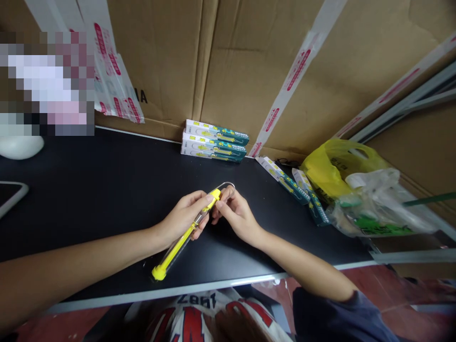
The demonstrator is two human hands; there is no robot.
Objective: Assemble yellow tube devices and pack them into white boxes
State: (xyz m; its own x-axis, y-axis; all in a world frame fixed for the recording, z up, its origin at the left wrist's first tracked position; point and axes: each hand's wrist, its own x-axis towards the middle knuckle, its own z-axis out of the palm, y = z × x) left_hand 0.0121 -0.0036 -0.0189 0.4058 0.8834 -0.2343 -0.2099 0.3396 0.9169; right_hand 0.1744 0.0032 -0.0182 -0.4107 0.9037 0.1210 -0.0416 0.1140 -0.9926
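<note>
A tubular spring scale (177,244), clear with a yellow inner part and yellow ends, slants over the front of the black table. My left hand (190,213) is closed around its upper half, thumb on top near the yellow upper end. At that end a thin curved metal hook (228,184) arches over to the right. My right hand (239,216) is closed by the hook, thumb and fingers pinched at it; the exact contact is partly hidden by the fingers. The lower yellow cap points toward the near left edge of the table.
Slim green-and-white boxes (213,147) are stacked against the cardboard wall (242,76). Two more boxes (285,181) lie to the right, beside a yellow plastic bag (327,164) and a clear bag (384,209). A white rounded object (21,146) and a white-edged device (12,194) are at left.
</note>
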